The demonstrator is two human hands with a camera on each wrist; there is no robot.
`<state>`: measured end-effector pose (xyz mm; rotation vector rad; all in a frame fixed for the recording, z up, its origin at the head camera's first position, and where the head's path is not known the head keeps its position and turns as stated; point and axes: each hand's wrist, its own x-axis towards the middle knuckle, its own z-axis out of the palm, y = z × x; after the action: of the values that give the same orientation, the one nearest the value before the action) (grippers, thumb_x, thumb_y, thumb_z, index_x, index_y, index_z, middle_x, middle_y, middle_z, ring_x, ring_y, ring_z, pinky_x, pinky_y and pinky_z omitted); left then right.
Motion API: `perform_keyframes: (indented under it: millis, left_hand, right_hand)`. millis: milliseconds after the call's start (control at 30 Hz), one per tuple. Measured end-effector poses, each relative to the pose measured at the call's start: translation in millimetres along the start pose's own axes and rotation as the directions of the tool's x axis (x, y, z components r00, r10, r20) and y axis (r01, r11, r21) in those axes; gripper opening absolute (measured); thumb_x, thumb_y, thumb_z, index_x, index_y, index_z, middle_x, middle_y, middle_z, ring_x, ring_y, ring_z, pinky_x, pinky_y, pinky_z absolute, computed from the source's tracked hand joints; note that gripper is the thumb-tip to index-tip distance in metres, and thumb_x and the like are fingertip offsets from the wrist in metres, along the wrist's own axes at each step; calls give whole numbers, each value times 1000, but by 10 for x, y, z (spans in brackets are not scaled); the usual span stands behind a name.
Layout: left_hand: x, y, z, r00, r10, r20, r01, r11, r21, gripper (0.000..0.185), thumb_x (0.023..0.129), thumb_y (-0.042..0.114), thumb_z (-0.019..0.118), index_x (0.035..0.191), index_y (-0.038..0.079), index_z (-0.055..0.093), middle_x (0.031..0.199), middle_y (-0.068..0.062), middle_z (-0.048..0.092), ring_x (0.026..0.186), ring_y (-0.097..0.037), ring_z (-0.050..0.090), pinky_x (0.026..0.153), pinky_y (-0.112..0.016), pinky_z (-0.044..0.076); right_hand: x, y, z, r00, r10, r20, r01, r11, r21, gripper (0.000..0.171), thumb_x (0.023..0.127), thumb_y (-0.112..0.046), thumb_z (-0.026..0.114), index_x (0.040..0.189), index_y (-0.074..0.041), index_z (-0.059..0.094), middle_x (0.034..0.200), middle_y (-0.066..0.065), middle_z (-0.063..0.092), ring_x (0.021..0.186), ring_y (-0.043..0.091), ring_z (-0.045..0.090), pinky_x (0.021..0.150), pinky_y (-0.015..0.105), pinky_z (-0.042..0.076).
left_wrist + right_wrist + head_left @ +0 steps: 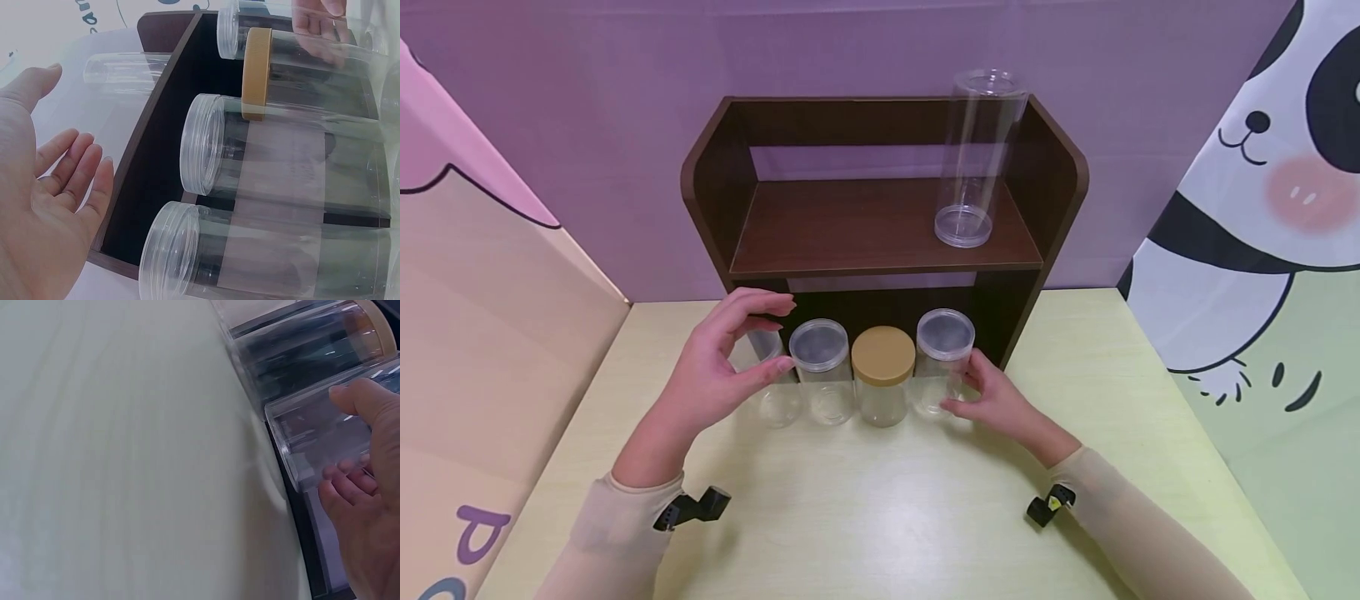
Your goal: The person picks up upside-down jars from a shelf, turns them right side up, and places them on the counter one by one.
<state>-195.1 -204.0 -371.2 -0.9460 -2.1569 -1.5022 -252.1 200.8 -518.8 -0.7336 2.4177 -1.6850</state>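
Four clear jars would exceed my count, so several clear jars stand in a row on the table before a brown shelf. My left hand (pixel 711 362), thumb and fingers spread apart, hovers by the leftmost jar (pixel 778 406); in the left wrist view its palm (pixel 37 187) is bare. Beside that jar comes a second jar with a clear lid (pixel 818 346), then a jar with a tan lid (pixel 883 357). At the row's right end, my right hand (pixel 996 400) holds a clear-lidded jar (pixel 945 335) low on its side, thumb in front (pixel 359 397) and fingers around the right.
The dark brown two-tier shelf (pixel 850 229) stands against the purple backdrop. On its upper board, at the right, is a tall clear cylinder (pixel 973 167). Printed panels (pixel 1247 250) flank the pale table (pixel 880 517) on both sides.
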Motion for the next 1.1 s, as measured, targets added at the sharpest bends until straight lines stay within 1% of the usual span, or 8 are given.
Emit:
perform_keyframes:
  millis: [133, 267, 400, 667, 833, 933, 1100]
  left_hand:
    - [-2, -5, -3, 1000, 2, -3, -2, 1000, -1, 69, 80, -22, 85, 144, -2, 66, 140, -14, 65, 130, -23, 63, 110, -30, 54]
    - [-7, -8, -6, 1000, 1, -4, -1, 1000, -2, 68, 81, -21, 85, 143, -1, 67, 140, -14, 66, 130, -24, 63, 110, -31, 54]
    - [-7, -10, -7, 1000, -1, -2, 1, 1000, 2, 68, 82, -20, 85, 144, -1, 66, 140, -14, 66, 130, -24, 63, 110, -31, 54]
    - [-5, -23, -6, 1000, -3, -1, 3, 1000, 14, 68, 82, -21, 85, 144, 0, 66, 139, -13, 66, 130, -22, 64, 110, -29, 54]
    - [-7, -19, -9, 1000, -2, -4, 2, 1000, 11, 68, 81, -21, 85, 143, -1, 67, 139, -14, 66, 130, -21, 63, 110, -29, 54]
    - [-11, -17, -16, 1000, -2, -5, 3, 1000, 11, 67, 82, -21, 85, 143, -2, 67, 139, -14, 66, 130, -20, 63, 110, -29, 54]
    - [-23, -14, -18, 1000, -2, -16, 3, 1000, 6, 65, 82, -20, 84, 143, -1, 68, 138, -15, 66, 129, -21, 63, 109, -29, 54]
  right_hand:
    - [0, 39, 21, 1000, 15, 8, -15, 1000, -3, 76, 87, 2, 90, 150, 6, 46, 146, 27, 61, 142, 47, 58, 124, 58, 41]
    - [5, 48, 29, 1000, 12, 19, -12, 1000, 2, 80, 88, 3, 89, 152, 6, 43, 149, 29, 60, 144, 49, 56, 124, 60, 40]
    - [10, 55, 30, 1000, 16, 25, -16, 1000, 0, 83, 88, 2, 89, 155, 5, 41, 152, 29, 57, 146, 50, 55, 124, 61, 40]
    - [8, 63, 29, 999, 22, 25, -21, 1000, -12, 83, 88, 1, 90, 154, 4, 41, 151, 28, 57, 145, 49, 55, 124, 61, 41]
    - [7, 46, 15, 999, 43, 31, -42, 999, -34, 84, 87, -1, 92, 155, 3, 42, 151, 26, 56, 146, 49, 54, 124, 61, 42]
    - [7, 29, 4, 998, 53, 33, -51, 997, -58, 84, 87, -3, 93, 154, 2, 43, 150, 24, 57, 143, 48, 56, 122, 61, 45]
    - [-4, -16, -36, 999, 30, 18, -28, 995, -98, 83, 85, -5, 95, 152, 2, 45, 145, 21, 60, 137, 44, 60, 119, 60, 49]
